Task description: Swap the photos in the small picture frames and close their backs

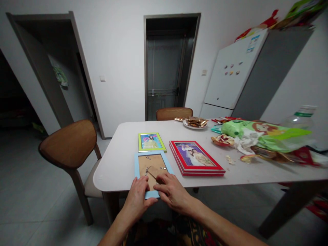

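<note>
A light blue picture frame [167, 162] lies face down at the table's near edge, its brown backing board [151, 161] showing. Small metal clips [163, 168] sit around the board, and a thin dark rod or slit [151, 175] slants across it. My left hand [138, 194] grips the frame's lower left corner, thumb along the near rim. At the lower right, my right hand [171, 191] has its fingers bent and pressed onto the frame and backing; a small metal fitting is partly hidden under the fingertips.
Right of the blue frame are stacked red photo frames [196, 155]; behind it lies a yellow-green photo frame [151, 141]. A plate [196, 127] of brown packets, a partly eaten pomegranate [222, 140] and a green plastic bag [269, 133] occupy the right. A wooden chair [70, 145] stands left.
</note>
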Tool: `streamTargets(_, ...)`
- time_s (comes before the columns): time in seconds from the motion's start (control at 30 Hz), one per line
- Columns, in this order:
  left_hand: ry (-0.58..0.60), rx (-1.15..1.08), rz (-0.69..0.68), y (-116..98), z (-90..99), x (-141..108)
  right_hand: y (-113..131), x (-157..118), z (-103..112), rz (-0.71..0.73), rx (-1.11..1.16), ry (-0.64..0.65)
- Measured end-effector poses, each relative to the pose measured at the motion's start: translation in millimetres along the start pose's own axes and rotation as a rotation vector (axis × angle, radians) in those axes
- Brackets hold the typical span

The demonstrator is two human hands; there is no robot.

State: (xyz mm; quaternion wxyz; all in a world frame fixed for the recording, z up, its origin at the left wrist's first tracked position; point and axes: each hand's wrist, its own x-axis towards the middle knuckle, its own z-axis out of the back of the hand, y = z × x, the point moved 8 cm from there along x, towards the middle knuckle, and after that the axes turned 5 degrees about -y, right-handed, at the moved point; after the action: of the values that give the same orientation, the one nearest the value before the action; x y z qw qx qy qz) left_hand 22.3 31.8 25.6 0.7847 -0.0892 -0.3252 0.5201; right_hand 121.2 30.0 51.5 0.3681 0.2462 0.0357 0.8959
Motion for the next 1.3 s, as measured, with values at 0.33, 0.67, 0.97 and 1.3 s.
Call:
streamTargets(0.33,-0.008,-0.028,0.002,-2,2.9,-1,-10,11,-7,-0.051,0.028,-0.002)
streamTargets(0.67,-0.023,-0.076,0.009,-3,4.0,-4,-5,58,-35,-0.022,-0.014,0.059)
streamTargets(0.97,-0.052,-0.084,-0.011,-1,3.9,-4,5,58,-32,0.066,0.064,0.097)
streamTargets(1.3,-0.008,-0.083,0.003,-2,3.1,-7,-47,75,-32,-0.223,0.061,-0.104)
